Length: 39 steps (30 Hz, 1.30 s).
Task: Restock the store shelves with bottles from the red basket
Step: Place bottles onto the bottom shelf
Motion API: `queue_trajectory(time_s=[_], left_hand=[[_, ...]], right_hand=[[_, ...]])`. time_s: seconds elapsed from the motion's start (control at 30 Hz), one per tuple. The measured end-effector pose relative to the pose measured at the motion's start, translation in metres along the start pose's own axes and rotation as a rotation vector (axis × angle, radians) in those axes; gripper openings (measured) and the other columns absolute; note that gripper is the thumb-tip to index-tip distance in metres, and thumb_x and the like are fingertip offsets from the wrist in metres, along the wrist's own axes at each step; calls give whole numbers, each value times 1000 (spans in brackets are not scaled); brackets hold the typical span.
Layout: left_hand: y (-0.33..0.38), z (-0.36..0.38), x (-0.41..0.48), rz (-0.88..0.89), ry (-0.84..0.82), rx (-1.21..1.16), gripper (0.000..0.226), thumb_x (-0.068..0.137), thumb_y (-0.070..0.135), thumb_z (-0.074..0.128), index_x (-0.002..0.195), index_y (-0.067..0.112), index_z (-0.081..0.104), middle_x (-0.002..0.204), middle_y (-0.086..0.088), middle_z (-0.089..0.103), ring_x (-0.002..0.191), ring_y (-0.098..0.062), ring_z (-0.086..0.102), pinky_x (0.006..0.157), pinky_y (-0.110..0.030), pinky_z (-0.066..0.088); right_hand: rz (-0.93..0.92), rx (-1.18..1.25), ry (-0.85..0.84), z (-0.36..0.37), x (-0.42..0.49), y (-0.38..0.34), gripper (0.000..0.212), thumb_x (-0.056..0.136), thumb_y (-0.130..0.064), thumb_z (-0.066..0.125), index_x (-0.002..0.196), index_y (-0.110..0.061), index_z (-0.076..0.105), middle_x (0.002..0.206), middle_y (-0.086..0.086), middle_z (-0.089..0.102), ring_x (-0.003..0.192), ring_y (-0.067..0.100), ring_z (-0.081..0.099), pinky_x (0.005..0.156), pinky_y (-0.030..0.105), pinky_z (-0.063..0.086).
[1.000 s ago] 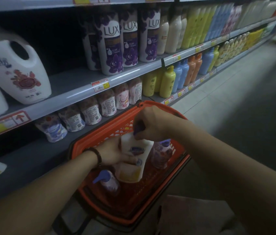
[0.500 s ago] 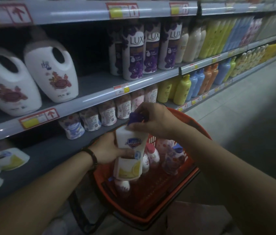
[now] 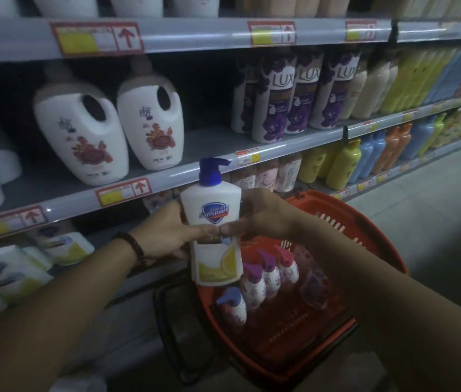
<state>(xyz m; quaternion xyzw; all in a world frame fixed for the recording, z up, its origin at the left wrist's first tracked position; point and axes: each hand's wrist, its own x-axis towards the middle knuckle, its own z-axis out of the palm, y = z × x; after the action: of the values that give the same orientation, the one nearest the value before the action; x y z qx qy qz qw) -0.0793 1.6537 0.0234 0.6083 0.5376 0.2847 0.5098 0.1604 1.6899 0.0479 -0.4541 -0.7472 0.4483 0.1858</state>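
The bottle (image 3: 211, 199), white with a blue pump and a Safeguard badge, is held upright between both hands, just above the near-left rim of the basket (image 3: 365, 222) and level with the front edge of the shelf (image 3: 62, 203). The left hand (image 3: 167, 233) grips it from the left at mid-height, thumb laid across the front of the label and the other fingers curled round behind, out of sight; a dark bracelet (image 3: 133, 247) sits on that wrist. The right hand (image 3: 263, 213) holds the opposite side, fingers wrapped round the back edge and thumb across the front; the two thumb tips come together just under the badge, touching or very nearly so, I cannot tell which. Both hands are closed on the bottle, neither spread. The bottle's base, with its yellow lemon print, hangs free below the hands and hides part of the basket's inside. The basket is red with slotted walls, and a black handle (image 3: 167, 321) is folded down on its left. Inside it are small floral pump bottles (image 3: 254, 287) with purple, pink and lilac pumps, tilted and crowded toward the left side; the basket's floor shows bare to their right. On the shelf behind stand two white jugs (image 3: 82, 137) with flower prints; further right is a row of purple Lux bottles (image 3: 300, 100).
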Motion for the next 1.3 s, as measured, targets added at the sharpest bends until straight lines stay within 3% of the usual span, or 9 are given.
queue_trajectory(time_s=[0.2, 0.43, 0.63, 0.73, 0.8, 0.9, 1.13, 1.23, 1.3], left_hand=[[-7, -36, -18, -38, 62, -5, 54, 82, 31, 87, 129, 36, 62, 120, 7, 76, 109, -22, 74, 72, -55, 65], [-17, -71, -48, -23, 217, -6, 50, 82, 25, 87, 121, 45, 63, 110, 18, 77, 100, -3, 74, 66, -37, 65], [-25, -104, -74, -39, 310, -13, 55, 80, 25, 88, 123, 46, 61, 110, 21, 77, 98, 3, 73, 62, -28, 62], [-30, -118, -86, -55, 340, 20, 62, 77, 30, 89, 132, 38, 61, 113, 17, 77, 101, -2, 74, 69, -33, 64], [-34, -124, -92, -57, 362, 29, 65, 75, 31, 89, 133, 38, 61, 115, 17, 77, 105, -5, 74, 79, -39, 65], [-41, -131, -98, -47, 367, 53, 64, 77, 29, 90, 132, 41, 61, 117, 17, 76, 107, -4, 73, 87, -45, 63], [-61, -142, -114, -70, 454, 110, 59, 77, 29, 90, 128, 41, 63, 111, 18, 77, 98, 2, 73, 80, -30, 61], [-79, -149, -117, -143, 517, 160, 60, 79, 39, 88, 134, 34, 64, 119, 11, 75, 108, -9, 72, 93, -42, 60], [-94, -150, -118, -217, 537, 129, 51, 82, 47, 85, 128, 38, 66, 116, 11, 75, 105, -15, 73, 91, -49, 62]], right_hand=[[-91, -12, 12, 28, 20, -15, 37, 84, -15, 90, 116, -16, 74, 109, -1, 80, 99, 13, 77, 84, 35, 66], [-200, -18, 48, 68, 49, -41, 41, 83, -18, 90, 121, -22, 74, 112, -8, 78, 103, 9, 74, 91, 41, 64], [-273, 6, 58, 106, 71, -62, 43, 86, -18, 87, 125, -25, 69, 113, -11, 77, 99, -1, 72, 83, 14, 57], [-286, 34, 67, 126, 83, -68, 54, 85, -21, 89, 134, -22, 68, 120, -6, 77, 106, 9, 74, 94, 36, 62], [-291, 53, 59, 137, 87, -72, 59, 84, -19, 89, 138, -21, 66, 122, -4, 77, 108, 12, 74, 96, 43, 63], [-292, 64, 49, 150, 94, -73, 61, 84, -19, 90, 139, -21, 64, 123, -3, 76, 108, 11, 74, 95, 41, 64], [-286, 73, 9, 180, 110, -78, 62, 84, -17, 89, 140, -21, 63, 125, -5, 76, 112, 10, 73, 98, 37, 63], [-255, 125, 20, 198, 118, -76, 61, 85, -13, 89, 140, -20, 63, 127, -4, 76, 113, 12, 74, 97, 41, 64], [-242, 155, 37, 210, 123, -75, 60, 84, -10, 89, 138, -18, 63, 126, -3, 76, 112, 12, 74, 96, 40, 64]])
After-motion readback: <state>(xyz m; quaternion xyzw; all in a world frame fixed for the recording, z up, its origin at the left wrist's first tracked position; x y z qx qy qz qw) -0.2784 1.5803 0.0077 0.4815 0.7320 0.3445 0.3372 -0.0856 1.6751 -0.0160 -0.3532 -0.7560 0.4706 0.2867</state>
